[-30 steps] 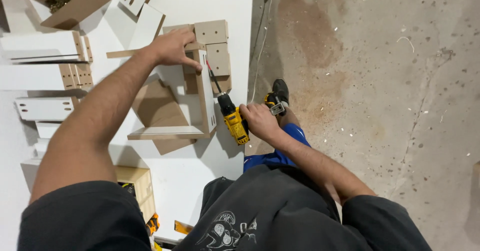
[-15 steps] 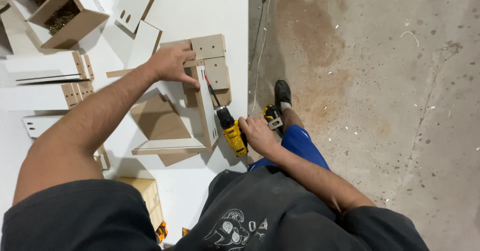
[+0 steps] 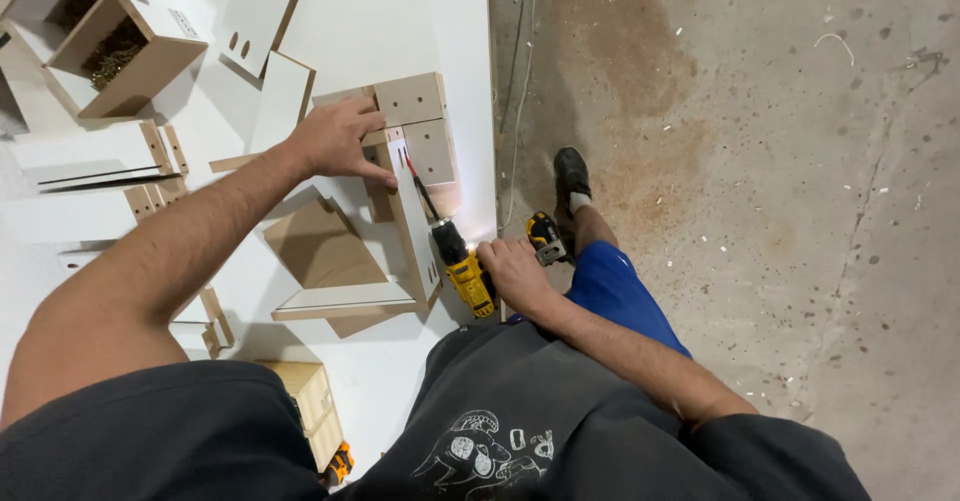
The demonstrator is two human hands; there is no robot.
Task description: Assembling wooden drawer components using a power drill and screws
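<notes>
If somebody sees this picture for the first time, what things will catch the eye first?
The yellow cordless drill at the centre stands out, gripped by the right hand, with its long bit aimed into an upright wooden panel on the white worktable. The left hand presses down on the same assembly above it. At the right lies a stained concrete floor.

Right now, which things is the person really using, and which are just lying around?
In use:
- left hand, pressing down on the wooden frame
- right hand, gripping the yellow drill, its bit on the frame

Lying about:
- open box of screws
- white board with two holes
- stacked panels
- cable on the floor
</notes>
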